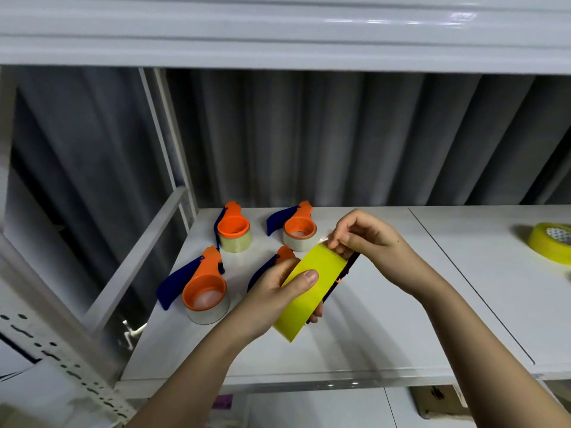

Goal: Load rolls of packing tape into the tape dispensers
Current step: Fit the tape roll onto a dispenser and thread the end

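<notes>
The left hand (278, 291) is wrapped around a yellow tape roll (304, 291), the thumb laid flat across its outer face and the fingers curled behind it. A dark blue and orange dispenser (343, 278) is seen only in part behind the roll; the roll appears seated in it, though the hub is hidden. The right hand (364, 239) is pinched, thumb against fingertips, on the clear free end of the tape (324, 240) at the roll's upper edge. Roll and dispenser are held in the air, above the front part of the white shelf (386, 335).

Taking the held roll as landmark: an orange and blue dispenser with a clear roll (204, 291) stands on the shelf to its left. A second dispenser (233, 231) stands behind and to the left, and a third (298, 230) directly behind. A fourth dispenser (272, 265) is largely hidden by the left hand; its load cannot be told. Well apart to the right, a loose yellow roll (550, 244) lies flat at the frame's edge.

The step in hand is judged to be threading: the leader is being peeled off for feeding toward the cutter. The next move calls for a steady pull along the roll's line, with the leader kept flat and off the fingers, lest it fold back and stick to itself.
</notes>
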Demonstrator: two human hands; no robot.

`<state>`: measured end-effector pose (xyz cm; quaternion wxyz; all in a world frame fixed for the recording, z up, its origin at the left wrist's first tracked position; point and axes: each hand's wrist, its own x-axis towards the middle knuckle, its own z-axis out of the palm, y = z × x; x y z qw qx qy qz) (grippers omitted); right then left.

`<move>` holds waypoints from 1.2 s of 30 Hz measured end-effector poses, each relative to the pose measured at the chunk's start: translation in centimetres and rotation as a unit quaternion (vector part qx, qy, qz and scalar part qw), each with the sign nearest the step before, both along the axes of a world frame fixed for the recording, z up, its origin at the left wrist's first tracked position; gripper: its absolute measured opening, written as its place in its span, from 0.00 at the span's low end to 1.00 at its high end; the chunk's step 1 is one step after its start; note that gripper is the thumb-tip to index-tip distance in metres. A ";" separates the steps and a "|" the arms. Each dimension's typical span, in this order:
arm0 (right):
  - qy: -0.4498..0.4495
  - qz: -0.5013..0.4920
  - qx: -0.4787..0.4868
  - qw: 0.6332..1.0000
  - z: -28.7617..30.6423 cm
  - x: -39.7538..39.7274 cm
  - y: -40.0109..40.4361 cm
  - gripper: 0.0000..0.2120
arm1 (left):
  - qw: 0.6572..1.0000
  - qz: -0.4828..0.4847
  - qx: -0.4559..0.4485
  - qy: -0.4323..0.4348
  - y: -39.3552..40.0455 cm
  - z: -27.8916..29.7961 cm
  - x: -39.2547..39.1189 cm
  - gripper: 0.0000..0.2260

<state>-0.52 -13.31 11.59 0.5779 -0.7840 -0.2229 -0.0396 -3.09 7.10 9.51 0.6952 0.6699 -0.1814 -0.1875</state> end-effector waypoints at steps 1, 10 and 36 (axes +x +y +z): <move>0.007 0.003 -0.009 1.000 0.1 0.1 -0.1 0.07 | 1.000 0.001 0.002 0.001 0.0 0.1 -0.1 0.04; 0.088 0.030 0.023 0.995 0.3 0.2 -0.5 0.13 | 1.000 -0.020 0.004 0.006 0.4 -0.2 -0.2 0.06; -0.003 -0.204 -0.024 0.979 -1.4 -1.3 2.8 0.07 | 1.000 -0.003 0.015 -0.025 0.4 -1.6 0.2 0.19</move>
